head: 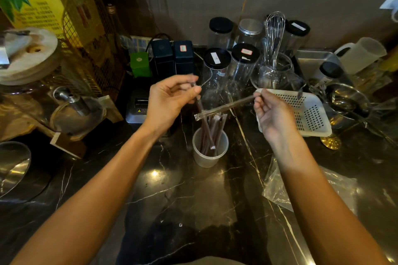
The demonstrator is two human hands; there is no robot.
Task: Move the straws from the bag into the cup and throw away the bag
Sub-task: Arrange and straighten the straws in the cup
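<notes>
So from my view the cup point(210, 153) sits mid-table point(163, 200) with straws point(217, 133) standing in it. Bag point(277, 191) lies to its right, nearer me. Basket point(310, 114) is behind the bag, jars point(230, 58) along the back wall.

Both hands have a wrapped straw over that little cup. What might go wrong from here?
The plastic cup is small and light, and the straws already in it lean to one side, so lowering another in could tip it. The right hand holds its straw nearly level across the one in the left hand; the two may snag. The clear bag lies under the right forearm and could be swept off the counter.
</notes>
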